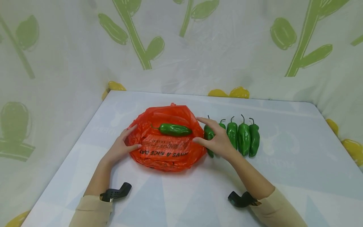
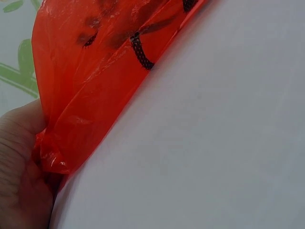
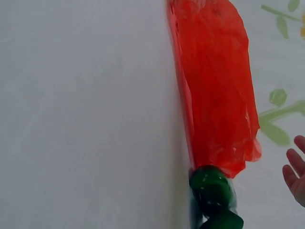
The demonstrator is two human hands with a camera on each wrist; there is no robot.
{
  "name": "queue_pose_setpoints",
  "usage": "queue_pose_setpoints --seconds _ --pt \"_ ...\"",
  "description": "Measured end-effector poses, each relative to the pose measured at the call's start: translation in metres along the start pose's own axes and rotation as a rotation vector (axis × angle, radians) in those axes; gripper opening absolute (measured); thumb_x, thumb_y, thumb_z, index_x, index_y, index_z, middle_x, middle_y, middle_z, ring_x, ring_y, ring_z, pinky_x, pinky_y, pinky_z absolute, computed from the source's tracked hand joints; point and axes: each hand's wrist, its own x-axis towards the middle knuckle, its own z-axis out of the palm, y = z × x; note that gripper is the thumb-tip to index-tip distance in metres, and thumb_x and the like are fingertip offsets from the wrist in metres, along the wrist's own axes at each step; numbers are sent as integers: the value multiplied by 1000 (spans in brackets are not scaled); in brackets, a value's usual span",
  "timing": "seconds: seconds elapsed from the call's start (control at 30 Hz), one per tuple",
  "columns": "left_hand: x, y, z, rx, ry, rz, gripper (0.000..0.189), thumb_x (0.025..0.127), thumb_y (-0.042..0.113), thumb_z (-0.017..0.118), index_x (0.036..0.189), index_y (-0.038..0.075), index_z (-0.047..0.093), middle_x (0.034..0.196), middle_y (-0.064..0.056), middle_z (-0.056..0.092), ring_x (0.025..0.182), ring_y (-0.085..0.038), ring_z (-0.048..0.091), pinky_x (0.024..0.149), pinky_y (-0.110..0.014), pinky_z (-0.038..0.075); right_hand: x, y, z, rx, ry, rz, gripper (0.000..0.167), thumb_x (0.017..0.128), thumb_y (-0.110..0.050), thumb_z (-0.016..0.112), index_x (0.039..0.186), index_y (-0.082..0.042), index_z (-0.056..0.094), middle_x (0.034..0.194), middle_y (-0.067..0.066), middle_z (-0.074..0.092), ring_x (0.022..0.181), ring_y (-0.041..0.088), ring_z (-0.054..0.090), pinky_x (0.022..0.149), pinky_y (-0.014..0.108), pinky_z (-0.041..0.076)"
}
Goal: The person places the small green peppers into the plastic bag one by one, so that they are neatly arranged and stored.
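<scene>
A red plastic bag (image 1: 167, 157) with black print lies spread on the table, its rim raised. One green chili pepper (image 1: 175, 130) lies sideways in its middle. At the bag's left edge my left hand (image 1: 120, 148) touches the plastic, thumb and fingers apart. The left wrist view shows the bag's crumpled corner (image 2: 55, 155) against that hand. My right hand (image 1: 218, 142) is held by the bag's right edge, its fingers spread. In the right wrist view those fingers (image 3: 296, 162) stand apart from the bag and hold nothing.
Several green chili peppers (image 1: 244, 138) lie side by side right of the bag, stems pointing away; my right hand partly covers the nearest ones. The white table (image 1: 297, 148) ends at a curtain (image 1: 198, 63) printed with green plants.
</scene>
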Motion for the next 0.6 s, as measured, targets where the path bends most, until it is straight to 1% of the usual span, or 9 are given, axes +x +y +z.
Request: queue_pose_setpoints --seconds 0.1,0.2,0.3,0.37,0.43,0.53,0.6 --pt "0 -1 0 0 -2 1 87 80 40 73 151 31 23 157 -15 13 142 -41 10 101 -65 32 -2 1 -5 -13 26 -3 68 72 -7 81 133 -2 51 134 14 54 125 28 48 99 56 42" --pt "0 -1 1 -3 0 0 86 80 39 73 150 31 23 157 -16 13 142 -41 10 101 -65 32 -4 2 -10 -36 58 -35 69 70 -4 81 132 -1 51 134 15 54 123 28 49 98 54 43" --pt "-1 -1 1 3 0 3 86 81 38 72 151 30 23 156 -16 14 142 -42 10 102 -65 31 -7 4 -16 -62 89 -62 71 69 -2 82 133 -2 50 135 13 53 122 26 50 100 49 44" --pt "-1 -1 1 6 -1 4 86 81 38 72 151 30 23 156 -17 14 142 -42 10 102 -65 30 -8 5 -20 -75 112 -72 73 68 0 82 134 -2 50 136 13 52 122 26 50 101 41 44" --pt "-1 -1 1 8 -1 3 86 81 38 72 151 30 23 156 -17 14 142 -42 10 103 -66 29 -10 5 -23 -79 131 -74 75 67 2 82 135 -2 49 137 13 52 122 25 50 104 31 42" --pt "-1 -1 0 10 -1 1 86 81 38 72 151 30 23 156 -17 13 142 -43 9 103 -67 28 -12 4 -29 -93 157 -73 75 66 3 82 134 -2 49 137 14 52 121 26 50 102 17 39" --pt "0 0 0 10 2 -3 86 80 39 73 151 30 23 156 -17 13 142 -42 9 103 -67 27 -12 3 -33 -98 167 -74 76 66 4 82 134 -2 49 136 14 52 121 26 50 101 14 37"
